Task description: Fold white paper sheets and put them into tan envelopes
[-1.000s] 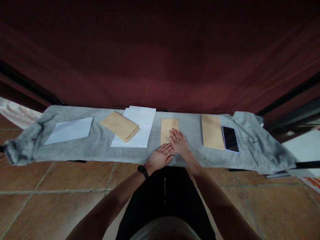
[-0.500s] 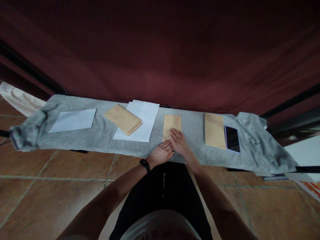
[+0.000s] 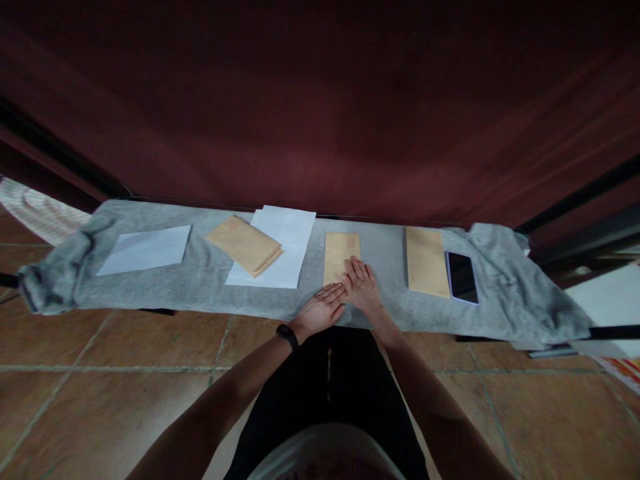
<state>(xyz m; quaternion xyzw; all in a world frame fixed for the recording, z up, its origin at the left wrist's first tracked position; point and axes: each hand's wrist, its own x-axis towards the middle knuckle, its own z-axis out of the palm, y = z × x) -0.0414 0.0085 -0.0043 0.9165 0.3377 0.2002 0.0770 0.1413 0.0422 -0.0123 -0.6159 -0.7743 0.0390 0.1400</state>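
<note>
Two flat, open palms meet on the near end of a tan envelope point(image 3: 340, 252) running lengthwise away, right hand point(image 3: 361, 289) ahead of left hand point(image 3: 323, 309).

The middle envelope point(image 3: 338, 248) is tan with red print at its far end. The right envelope point(image 3: 425, 261) and the stack point(image 3: 244, 245) are tan too; the sheet point(image 3: 293, 230) and left envelope point(image 3: 145, 250) white. The cloth point(image 3: 200, 287) is mottled grey, the phone point(image 3: 461, 277) black with a lilac rim, the curtain point(image 3: 320, 120) dark red, the floor point(image 3: 100, 373) terracotta tiles, the wristband point(image 3: 287, 337) black.
</note>
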